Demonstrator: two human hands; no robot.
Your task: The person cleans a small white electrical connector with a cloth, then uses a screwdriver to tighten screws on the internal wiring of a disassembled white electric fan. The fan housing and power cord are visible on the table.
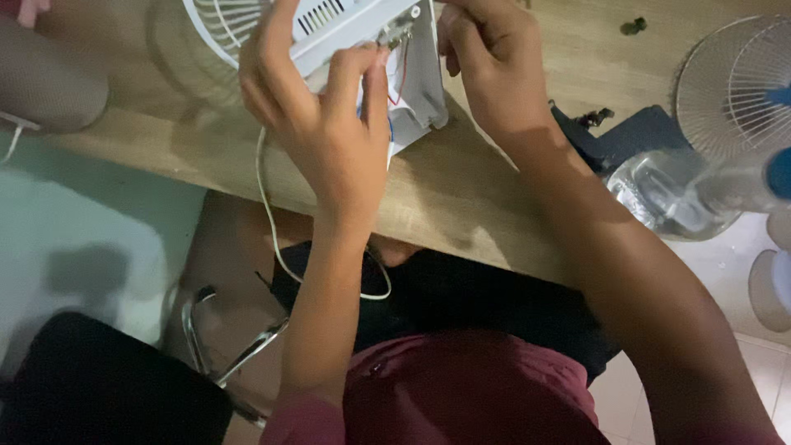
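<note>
A long wooden table (461, 198) runs across in front of the seated person. At its far edge, held up off the wood, is the opened white base (362, 33) of a small fan, its wire grille (222, 25) jutting out to the left. The left hand (329, 124) is curled around the near side of this base, thumb and fingers gripping the casing beside the exposed red and blue wires (400, 78). The right hand (486, 62) is closed on the base's right-hand end, fingers bent over its top edge. To the right, a second fan (729, 82) stands near a clear plastic bag (667, 194). A thin white cord (272, 239) drops from the base over the table's edge toward the person's lap.
</note>
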